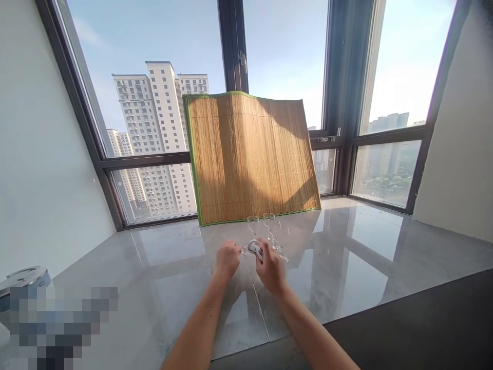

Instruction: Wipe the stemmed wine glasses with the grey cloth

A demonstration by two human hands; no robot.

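Observation:
Both my hands meet over a glossy grey marble counter (pixel 346 267). My left hand (pixel 227 259) is closed on one end of a small clear wine glass (pixel 250 248) that lies sideways between the hands. My right hand (pixel 270 267) is closed around a white cloth (pixel 257 250) pressed against that glass. Just behind them stand two small clear stemmed glasses (pixel 253 224) (pixel 269 222), upright, and another glass (pixel 278 241) partly hidden by my right hand.
A bamboo mat (pixel 252 156) with green edging leans upright against the window (pixel 154 103) behind the glasses. A grey round lidded container (pixel 23 277) sits at the far left by a blurred patch. A dark surface (pixel 423 329) borders the counter at front right.

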